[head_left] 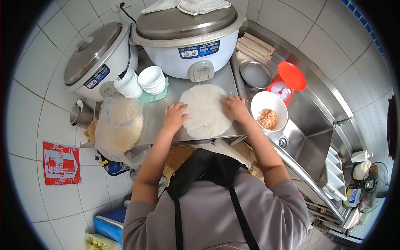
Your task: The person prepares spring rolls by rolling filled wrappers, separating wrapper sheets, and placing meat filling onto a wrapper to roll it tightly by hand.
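Note:
A round white wrapper sheet (207,111), like a spring roll skin, lies flat on the steel worktop (160,109); whether it is one layer or several I cannot tell. At its left edge is my left hand (175,116), fingers bent loosely and thumb apart, touching the rim. My right hand (236,108) rests on the opposite edge with its fingers spread over the sheet. Neither hand visibly pinches it. Just right of my right hand stands a white bowl (259,100) with a reddish-brown minced filling (267,119) inside.
A large rice cooker (166,54) stands behind the sheet, another cooker (89,62) at left. Stacked white cups (151,79) and a plastic bag (118,125) sit left. Rolled wrappers (254,48), a round pan (256,75), a red scale (291,76) and the sink (310,143) are right.

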Demonstrator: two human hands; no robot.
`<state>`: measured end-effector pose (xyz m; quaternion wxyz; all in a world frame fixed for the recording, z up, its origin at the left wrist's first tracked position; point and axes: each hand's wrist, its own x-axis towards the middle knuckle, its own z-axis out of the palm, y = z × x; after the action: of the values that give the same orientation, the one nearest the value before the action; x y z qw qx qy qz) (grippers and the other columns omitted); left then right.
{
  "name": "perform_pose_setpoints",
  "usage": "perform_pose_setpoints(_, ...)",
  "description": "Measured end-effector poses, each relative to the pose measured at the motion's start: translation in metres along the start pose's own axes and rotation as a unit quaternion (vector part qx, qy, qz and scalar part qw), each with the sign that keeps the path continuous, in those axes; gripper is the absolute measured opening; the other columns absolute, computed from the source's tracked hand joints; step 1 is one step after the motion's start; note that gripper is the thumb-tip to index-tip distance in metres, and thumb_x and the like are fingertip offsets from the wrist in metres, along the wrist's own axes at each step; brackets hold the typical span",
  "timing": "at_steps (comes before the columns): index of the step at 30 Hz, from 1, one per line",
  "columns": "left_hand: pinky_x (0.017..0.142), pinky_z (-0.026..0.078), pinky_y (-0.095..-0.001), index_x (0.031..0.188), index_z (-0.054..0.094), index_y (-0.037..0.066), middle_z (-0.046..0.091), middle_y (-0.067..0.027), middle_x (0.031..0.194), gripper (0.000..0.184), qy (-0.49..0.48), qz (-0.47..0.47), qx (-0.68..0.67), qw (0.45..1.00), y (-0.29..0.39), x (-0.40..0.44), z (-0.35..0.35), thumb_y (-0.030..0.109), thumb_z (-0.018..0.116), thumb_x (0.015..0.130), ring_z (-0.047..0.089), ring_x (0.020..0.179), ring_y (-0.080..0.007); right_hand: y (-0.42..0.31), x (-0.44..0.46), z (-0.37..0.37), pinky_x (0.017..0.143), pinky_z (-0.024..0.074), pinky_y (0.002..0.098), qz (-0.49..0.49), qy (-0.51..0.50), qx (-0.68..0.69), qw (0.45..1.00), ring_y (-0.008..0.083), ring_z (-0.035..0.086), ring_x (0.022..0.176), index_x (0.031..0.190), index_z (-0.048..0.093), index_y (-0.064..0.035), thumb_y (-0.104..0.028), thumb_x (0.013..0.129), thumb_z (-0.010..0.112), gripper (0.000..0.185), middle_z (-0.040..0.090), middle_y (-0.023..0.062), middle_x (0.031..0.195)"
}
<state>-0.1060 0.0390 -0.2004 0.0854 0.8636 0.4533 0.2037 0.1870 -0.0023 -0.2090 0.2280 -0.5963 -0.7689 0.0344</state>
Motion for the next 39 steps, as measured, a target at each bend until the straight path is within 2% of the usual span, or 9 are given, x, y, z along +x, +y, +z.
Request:
perform_pose_setpoints(4, 0.090, 0.036, -0.0379, 0.109, 0.063, 0.011, 0.057, -0.0052, 0.108, 0.032, 0.094, 0.006, 0.076, 0.993, -0.009, 0.000, 0.002, 0.016, 0.064, 0.077, 0.050, 0.104, -0.0249, -0.012, 0.001, -0.022, 0.088, 0.0351, 0.0432, 0.028, -0.128, -0.052, 0.990, 0.0238, 0.051, 0.100, 0.094, 0.066, -0.0128, -0.013, 0.077, 0.058, 0.019, 0.059, 0.0030, 0.099)
perform_pose_setpoints(6, 0.089, 0.036, -0.0391, 0.108, 0.063, 0.011, 0.057, -0.0050, 0.105, 0.032, 0.071, -0.044, 0.023, 0.996, -0.005, -0.001, -0.006, 0.016, 0.064, 0.077, 0.050, 0.102, -0.0246, -0.009, 0.011, -0.019, 0.088, 0.0358, 0.0437, 0.038, -0.067, -0.020, 0.997, 0.0237, 0.051, 0.100, 0.096, 0.066, -0.0130, -0.012, 0.078, 0.057, 0.019, 0.059, 0.0021, 0.101)
perform_pose_setpoints(9, 0.085, 0.037, -0.0380, 0.104, 0.064, 0.010, 0.057, -0.0052, 0.102, 0.027, -0.011, 0.018, -0.007, 1.000, 0.021, -0.017, -0.009, 0.013, 0.063, 0.077, 0.050, 0.098, -0.0252, 0.005, 0.040, 0.006, 0.086, 0.0371, 0.0447, -0.009, -0.032, 0.035, 0.999, 0.0235, 0.050, 0.101, 0.097, 0.065, -0.0128, -0.013, 0.080, 0.055, 0.019, 0.058, 0.0014, 0.103)
perform_pose_setpoints(19, 0.091, 0.033, -0.0381, 0.099, 0.065, 0.011, 0.059, -0.0039, 0.102, 0.025, 0.042, -0.002, -0.017, 0.999, 0.009, -0.031, -0.010, 0.019, 0.067, 0.075, 0.050, 0.101, -0.0245, -0.011, 0.051, 0.015, 0.093, 0.0319, 0.0471, 0.020, -0.064, -0.042, 0.997, 0.0237, 0.046, 0.111, 0.109, 0.060, -0.0146, -0.024, 0.076, 0.065, 0.035, 0.055, 0.0002, 0.112)
perform_pose_setpoints(26, 0.089, 0.037, -0.0371, 0.092, 0.063, 0.008, 0.061, -0.0036, 0.100, 0.020, 0.049, 0.019, -0.048, 0.997, 0.013, -0.026, -0.010, 0.019, 0.068, 0.076, 0.052, 0.098, -0.0220, -0.032, 0.030, 0.016, 0.089, 0.0356, 0.0499, 0.002, -0.094, 0.010, 0.995, 0.0290, 0.047, 0.109, 0.089, 0.064, -0.0136, -0.018, 0.069, 0.068, 0.021, 0.057, 0.0057, 0.107)
perform_pose_setpoints(29, 0.079, 0.043, -0.0339, 0.090, 0.061, 0.005, 0.062, -0.0047, 0.093, 0.014, 0.105, -0.049, -0.238, 0.964, 0.015, -0.016, -0.011, 0.016, 0.064, 0.082, 0.056, 0.090, -0.0167, -0.025, 0.041, 0.005, 0.084, 0.0403, 0.0423, 0.102, -0.119, 0.293, 0.943, 0.0263, 0.051, 0.105, 0.086, 0.066, -0.0096, -0.021, 0.073, 0.069, 0.017, 0.059, 0.0040, 0.104)
perform_pose_setpoints(33, 0.069, 0.045, -0.0279, 0.090, 0.056, 0.002, 0.063, -0.0099, 0.086, 0.013, 0.096, -0.151, -0.416, 0.892, 0.042, 0.008, -0.044, 0.014, 0.060, 0.087, 0.058, 0.078, -0.0189, -0.065, 0.038, -0.034, 0.077, 0.0445, 0.0334, 0.004, -0.062, 0.394, 0.917, 0.0219, 0.058, 0.091, 0.096, 0.064, -0.0067, -0.019, 0.078, 0.067, 0.022, 0.063, 0.0047, 0.094)
perform_pose_setpoints(36, 0.072, 0.045, -0.0307, 0.088, 0.057, 0.002, 0.063, -0.0095, 0.088, 0.010, 0.187, -0.003, -0.327, 0.926, 0.056, 0.028, -0.065, 0.011, 0.061, 0.085, 0.058, 0.080, -0.0222, -0.063, 0.045, -0.017, 0.072, 0.0444, 0.0253, 0.009, -0.170, 0.404, 0.899, 0.0146, 0.058, 0.078, 0.100, 0.062, -0.0030, -0.016, 0.080, 0.066, 0.024, 0.064, 0.0046, 0.086)
perform_pose_setpoints(39, 0.072, 0.046, -0.0339, 0.088, 0.058, 0.003, 0.063, -0.0097, 0.089, 0.008, 0.294, 0.124, -0.170, 0.932, 0.068, 0.045, -0.100, 0.009, 0.061, 0.083, 0.058, 0.080, -0.0257, -0.042, 0.047, -0.017, 0.071, 0.0443, 0.0247, 0.076, -0.092, 0.424, 0.898, 0.0108, 0.056, 0.078, 0.100, 0.062, -0.0028, -0.015, 0.083, 0.064, 0.021, 0.064, 0.0034, 0.088)
